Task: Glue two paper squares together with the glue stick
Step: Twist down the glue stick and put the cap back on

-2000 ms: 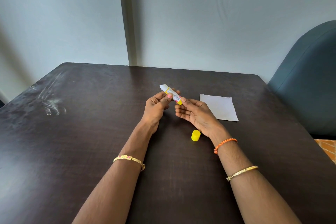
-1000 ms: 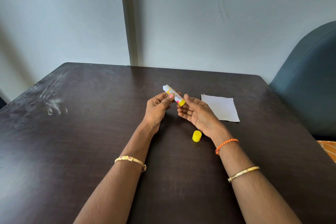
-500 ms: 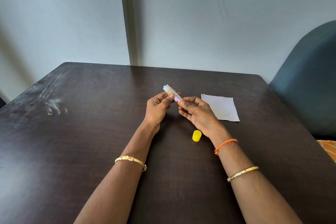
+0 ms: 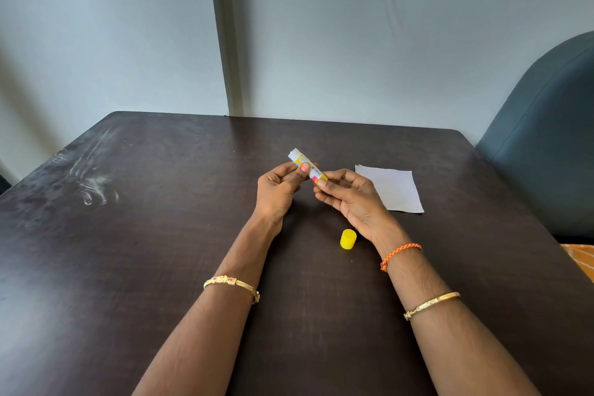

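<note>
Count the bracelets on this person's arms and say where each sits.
3: an orange braided bracelet at the right wrist, a gold bangle further up that forearm, and a gold bangle on the left forearm.

We see soft, even daylight, sharp throughout. The dark table (image 4: 135, 267) carries a pale sheen at far left, and faint shadows lie beneath the forearms. The wide lens bends the table's edges and the wall (image 4: 385, 42) strip.

The base of the glue stick (image 4: 308, 166) has been closed on by the fingers of the right hand (image 4: 350, 196), which lay open beneath it two seconds ago.
</note>
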